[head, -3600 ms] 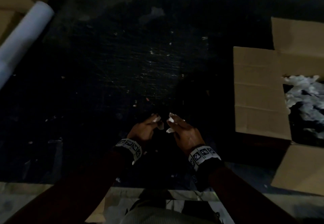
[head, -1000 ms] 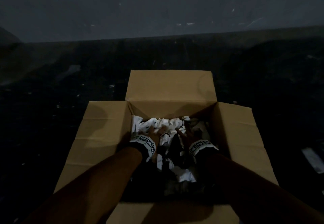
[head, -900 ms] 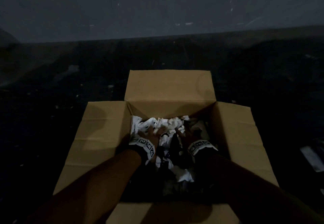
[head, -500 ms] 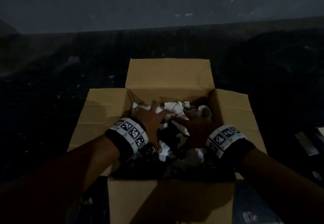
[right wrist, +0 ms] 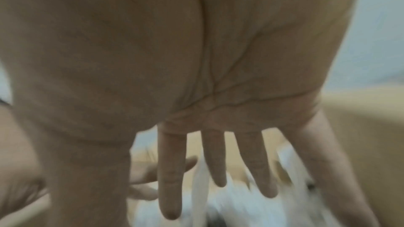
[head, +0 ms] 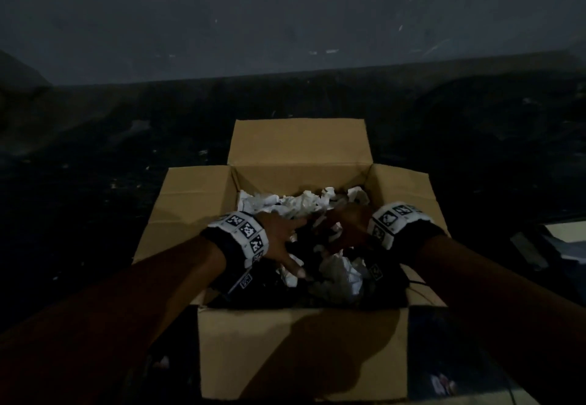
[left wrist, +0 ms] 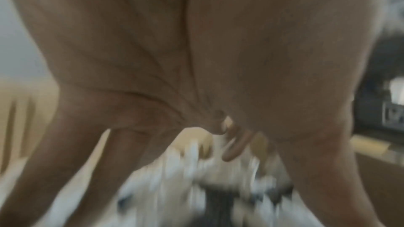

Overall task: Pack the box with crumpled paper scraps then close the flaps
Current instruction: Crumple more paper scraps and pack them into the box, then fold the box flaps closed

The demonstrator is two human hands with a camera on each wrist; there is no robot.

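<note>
My head view is dim, with shadows on the box [head: 301,350] front; both wrist views are brighter but smeared by motion blur beyond the fingers [right wrist: 170,179].

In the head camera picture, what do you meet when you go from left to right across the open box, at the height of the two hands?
Left flap → left hand → crumpled paper → right hand → right flap.
</note>
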